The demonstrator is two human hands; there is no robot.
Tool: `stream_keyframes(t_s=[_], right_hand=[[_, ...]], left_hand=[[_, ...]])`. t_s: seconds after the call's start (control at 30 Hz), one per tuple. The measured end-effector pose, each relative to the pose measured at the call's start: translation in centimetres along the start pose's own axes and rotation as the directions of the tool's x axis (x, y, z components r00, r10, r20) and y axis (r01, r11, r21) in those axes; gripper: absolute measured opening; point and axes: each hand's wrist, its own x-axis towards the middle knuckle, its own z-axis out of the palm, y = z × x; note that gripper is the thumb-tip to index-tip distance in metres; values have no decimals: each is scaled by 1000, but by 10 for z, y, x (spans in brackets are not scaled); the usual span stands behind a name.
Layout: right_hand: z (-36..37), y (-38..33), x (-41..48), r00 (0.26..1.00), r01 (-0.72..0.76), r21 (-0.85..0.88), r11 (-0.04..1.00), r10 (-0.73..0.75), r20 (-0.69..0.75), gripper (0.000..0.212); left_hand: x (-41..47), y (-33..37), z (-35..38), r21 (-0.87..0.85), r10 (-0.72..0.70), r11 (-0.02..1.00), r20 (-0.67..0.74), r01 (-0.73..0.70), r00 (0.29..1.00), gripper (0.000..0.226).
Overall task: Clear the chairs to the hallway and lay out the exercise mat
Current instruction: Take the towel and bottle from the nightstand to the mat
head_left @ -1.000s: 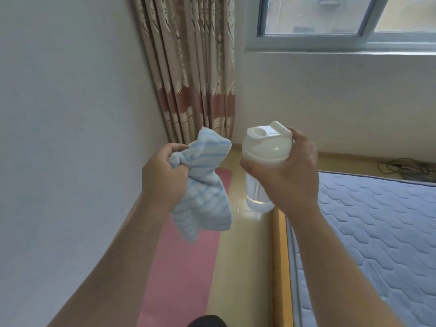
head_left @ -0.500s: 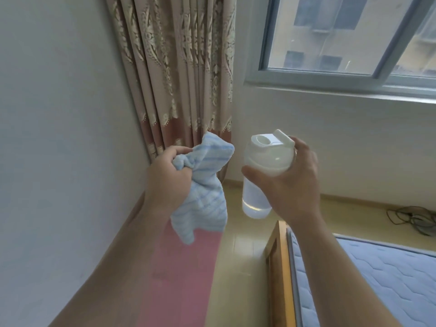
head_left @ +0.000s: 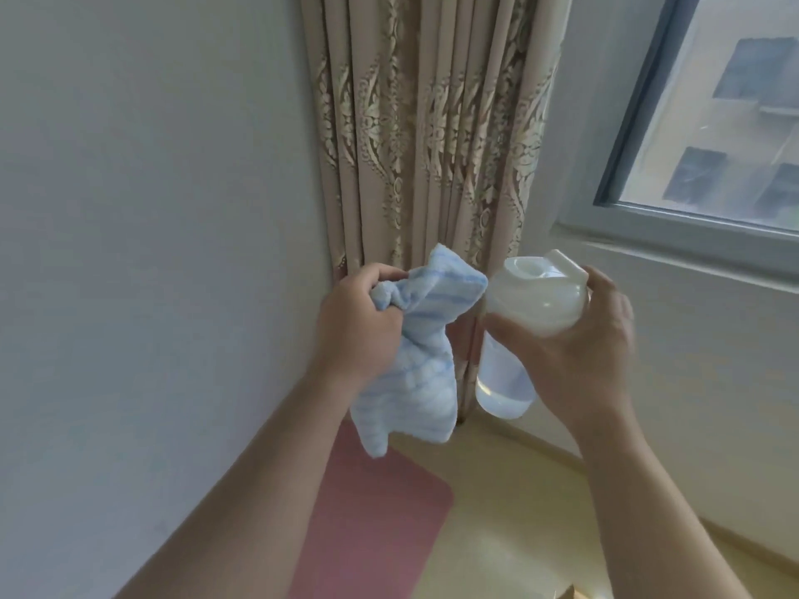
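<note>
Both bare forearms reach up from the near edge, each hand gripping something.
The left hand (head_left: pixel 359 326) is a tight fist bunching a cloth (head_left: pixel 415 378); the right hand (head_left: pixel 579 352), beside it at like height, curls thumb and fingers round a bottle (head_left: pixel 534 302) below its lid.

Reads as plain dusty pink on the exercise mat (head_left: pixel 372 503), even from edge to edge. Shows pale blue on the towel (head_left: pixel 415 378), crossed by slightly deeper blue stripes. Looks clear and colourless in the bottle (head_left: pixel 503 382), milky white on its lid (head_left: pixel 536 300). Runs beige down the curtain (head_left: pixel 423 123), patterned with vertical bands of cream-and-brown leafy scrollwork. Stays flat pale grey-white over the wall (head_left: pixel 151 209). Shines pale yellow on the floor (head_left: pixel 497 512). Turns dark grey along the window frame (head_left: pixel 640 110).
</note>
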Motion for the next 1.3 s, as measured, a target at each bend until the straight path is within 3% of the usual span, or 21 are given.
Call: stream_keyframes(t_s=[0.33,0.93,1.13,1.3], right_hand=[[59,35,126,976,28,117,993,-52,210,96],[227,55,273,886,138,205,969,-213,412,99],[269,70,316,839,159,288,944,-283,465,98],[308,90,364,750,161,385,909,-366,551,96]], left_hand=[[78,0,49,99,-103,987,-200,125,974,34],[230,-69,76,132,-206,947,-452,293,868,36],[266,-78,88,174,-209,920,-536,350,818,35],[297,-81,122,192,-203,891,-641,411,740,36]])
